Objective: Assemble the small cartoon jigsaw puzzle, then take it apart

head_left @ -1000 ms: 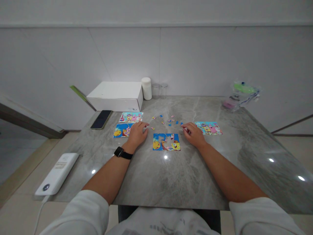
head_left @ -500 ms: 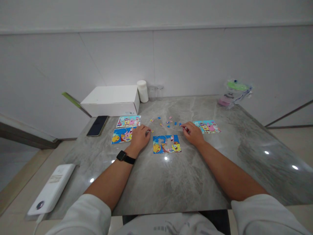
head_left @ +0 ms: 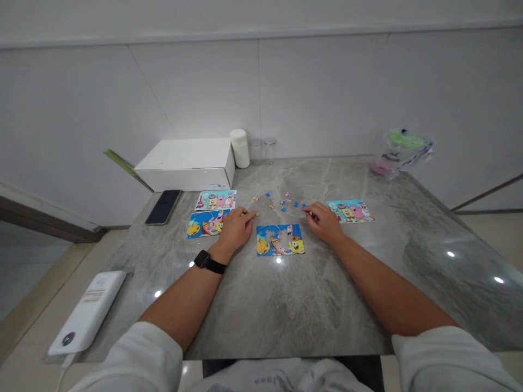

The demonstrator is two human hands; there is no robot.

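Note:
A partly filled puzzle [head_left: 263,247] with gaps in its middle lies flat between my hands. My left hand [head_left: 237,226] rests left of it, index finger stretched to a small yellow piece [head_left: 257,214]. My right hand [head_left: 322,220] is closed at the puzzle's upper right, fingertips by a blue piece [head_left: 303,206]; whether it grips anything is too small to tell. Several loose pieces [head_left: 284,202] are scattered beyond the puzzle. A blue picture card [head_left: 200,224] lies partly under my left hand, below a lighter card [head_left: 215,200]. Another finished-looking picture [head_left: 351,211] is right of my right hand.
At the back left are a white box [head_left: 183,163], a white bottle [head_left: 239,148] and two clear glasses [head_left: 268,151]. A phone [head_left: 163,207] and a white power bank [head_left: 87,313] lie left. A plastic bag [head_left: 400,155] sits at the back right.
My left index finger has stretched out more toward the yellow piece. My right hand keeps nearly the same pose. The whole view has shifted slightly.

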